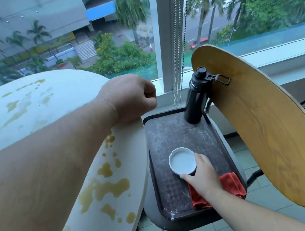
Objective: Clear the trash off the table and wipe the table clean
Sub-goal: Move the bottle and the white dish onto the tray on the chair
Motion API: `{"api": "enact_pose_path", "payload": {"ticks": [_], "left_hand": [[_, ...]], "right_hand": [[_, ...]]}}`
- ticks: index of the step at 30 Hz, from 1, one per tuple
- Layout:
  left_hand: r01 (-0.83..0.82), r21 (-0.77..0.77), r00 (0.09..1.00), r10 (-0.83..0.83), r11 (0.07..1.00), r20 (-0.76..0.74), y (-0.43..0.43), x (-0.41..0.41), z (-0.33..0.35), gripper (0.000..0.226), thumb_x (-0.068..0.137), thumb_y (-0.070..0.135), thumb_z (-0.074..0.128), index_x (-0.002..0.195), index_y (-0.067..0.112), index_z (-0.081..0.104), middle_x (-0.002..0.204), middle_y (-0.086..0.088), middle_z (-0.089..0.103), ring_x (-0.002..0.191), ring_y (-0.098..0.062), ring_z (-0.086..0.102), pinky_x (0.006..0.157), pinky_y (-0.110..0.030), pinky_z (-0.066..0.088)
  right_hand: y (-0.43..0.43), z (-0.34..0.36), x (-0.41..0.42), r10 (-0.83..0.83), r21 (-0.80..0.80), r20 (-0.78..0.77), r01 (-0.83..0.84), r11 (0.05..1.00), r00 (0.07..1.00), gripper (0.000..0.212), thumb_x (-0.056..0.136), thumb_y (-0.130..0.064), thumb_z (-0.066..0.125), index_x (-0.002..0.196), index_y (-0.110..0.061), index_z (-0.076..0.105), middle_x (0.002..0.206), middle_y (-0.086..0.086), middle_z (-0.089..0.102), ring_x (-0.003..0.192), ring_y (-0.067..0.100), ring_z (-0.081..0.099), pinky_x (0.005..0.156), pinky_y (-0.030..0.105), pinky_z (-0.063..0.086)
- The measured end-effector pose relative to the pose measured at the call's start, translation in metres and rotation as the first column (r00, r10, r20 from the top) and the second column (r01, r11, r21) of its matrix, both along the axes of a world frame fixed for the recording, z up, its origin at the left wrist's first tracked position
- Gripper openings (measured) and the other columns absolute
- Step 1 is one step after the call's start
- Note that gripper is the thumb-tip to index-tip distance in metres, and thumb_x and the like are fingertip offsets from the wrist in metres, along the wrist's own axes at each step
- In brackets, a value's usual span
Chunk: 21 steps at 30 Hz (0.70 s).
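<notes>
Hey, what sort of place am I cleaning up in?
Probably a café or canteen seating spot on an upper floor: a round white table smeared with spills, a dark serving tray holding a small white dish, and a big window looking down on a street and palms.

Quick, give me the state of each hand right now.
Left hand: curled shut at the white table edge, nothing visible in it.
Right hand: holding the white dish on the dark tray.
</notes>
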<state>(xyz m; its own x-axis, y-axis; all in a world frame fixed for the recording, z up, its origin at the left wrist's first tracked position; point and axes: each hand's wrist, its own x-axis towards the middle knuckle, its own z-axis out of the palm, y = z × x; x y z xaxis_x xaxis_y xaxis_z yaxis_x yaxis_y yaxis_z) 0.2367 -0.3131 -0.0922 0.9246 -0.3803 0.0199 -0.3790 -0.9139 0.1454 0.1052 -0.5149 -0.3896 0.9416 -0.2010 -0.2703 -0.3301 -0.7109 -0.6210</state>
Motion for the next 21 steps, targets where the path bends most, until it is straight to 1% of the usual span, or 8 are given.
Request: {"api": "enact_pose_path", "payload": {"ticks": [3,6,9,11,13,16,18,21], "left_hand": [[0.004,-0.005,1.000,-0.004,1.000,0.009,0.000,0.002,-0.002,0.016,0.085,0.039,0.059,0.084,0.030,0.072,0.079,0.007,0.069,0.076,-0.020,0.061,0.059,-0.025,0.039],[0.006,-0.013,1.000,-0.006,1.000,0.014,0.000,0.003,-0.002,0.015,0.085,0.039,0.059,0.082,0.030,0.071,0.076,0.009,0.068,0.074,-0.018,0.059,0.057,-0.024,0.036],[0.006,-0.025,1.000,-0.005,1.000,0.012,0.000,0.003,-0.004,0.015,0.084,0.039,0.059,0.081,0.029,0.070,0.074,0.009,0.067,0.073,-0.018,0.058,0.059,-0.026,0.039],[0.008,-0.031,1.000,-0.008,1.000,0.010,-0.001,0.003,-0.005,0.016,0.082,0.040,0.058,0.081,0.029,0.070,0.074,0.008,0.067,0.071,-0.018,0.059,0.061,-0.026,0.044],[0.010,-0.038,1.000,-0.010,0.999,0.011,0.000,0.004,-0.005,0.017,0.081,0.040,0.057,0.081,0.029,0.070,0.073,0.008,0.068,0.070,-0.016,0.059,0.061,-0.026,0.048],[0.006,-0.052,1.000,-0.006,0.999,0.004,0.002,0.004,-0.004,0.014,0.083,0.037,0.059,0.079,0.027,0.068,0.070,0.007,0.066,0.067,-0.010,0.057,0.059,-0.026,0.045],[0.013,-0.057,1.000,-0.013,0.998,0.008,0.002,0.004,-0.004,0.015,0.083,0.037,0.059,0.079,0.026,0.068,0.071,0.008,0.066,0.067,-0.011,0.057,0.060,-0.027,0.047],[0.024,-0.055,1.000,-0.023,0.998,0.016,0.002,0.005,-0.006,0.016,0.083,0.039,0.058,0.080,0.026,0.068,0.072,0.008,0.067,0.069,-0.014,0.058,0.063,-0.029,0.051]], "right_hand": [[0.003,0.002,0.016,-0.023,0.015,0.000,0.023,1.000,1.000,0.082,0.075,-0.044,0.088,0.145,-0.022,0.050,0.137,-0.009,0.050,0.119,0.016,0.058,0.091,0.031,0.052],[0.004,0.004,0.035,-0.049,0.032,-0.011,0.050,0.998,0.999,0.076,0.075,-0.043,0.089,0.139,-0.023,0.052,0.135,-0.010,0.051,0.115,0.017,0.059,0.083,0.030,0.048],[0.003,0.003,0.058,-0.062,0.025,-0.013,0.062,0.998,0.998,0.071,0.075,-0.043,0.089,0.135,-0.024,0.055,0.133,-0.009,0.054,0.114,0.020,0.061,0.085,0.035,0.052],[0.002,0.002,0.072,-0.069,0.013,-0.015,0.069,0.998,0.998,0.069,0.076,-0.044,0.088,0.133,-0.023,0.055,0.132,-0.009,0.055,0.112,0.022,0.062,0.086,0.038,0.055],[0.003,0.000,0.088,-0.097,0.023,-0.004,0.098,0.995,0.995,0.070,0.075,-0.042,0.088,0.134,-0.021,0.055,0.132,-0.007,0.056,0.111,0.023,0.062,0.084,0.035,0.052],[0.007,-0.004,0.111,-0.143,0.067,0.011,0.142,0.988,0.990,0.073,0.074,-0.038,0.090,0.135,-0.017,0.056,0.131,0.001,0.057,0.113,0.027,0.061,0.087,0.035,0.050],[0.009,-0.005,0.125,-0.189,0.073,-0.007,0.189,0.979,0.982,0.072,0.073,-0.038,0.090,0.133,-0.016,0.056,0.131,0.004,0.058,0.115,0.030,0.060,0.092,0.041,0.053],[0.013,-0.006,0.142,-0.235,0.060,-0.029,0.237,0.970,0.971,0.067,0.076,-0.037,0.090,0.129,-0.013,0.057,0.130,0.005,0.059,0.113,0.031,0.061,0.089,0.041,0.054]]}}
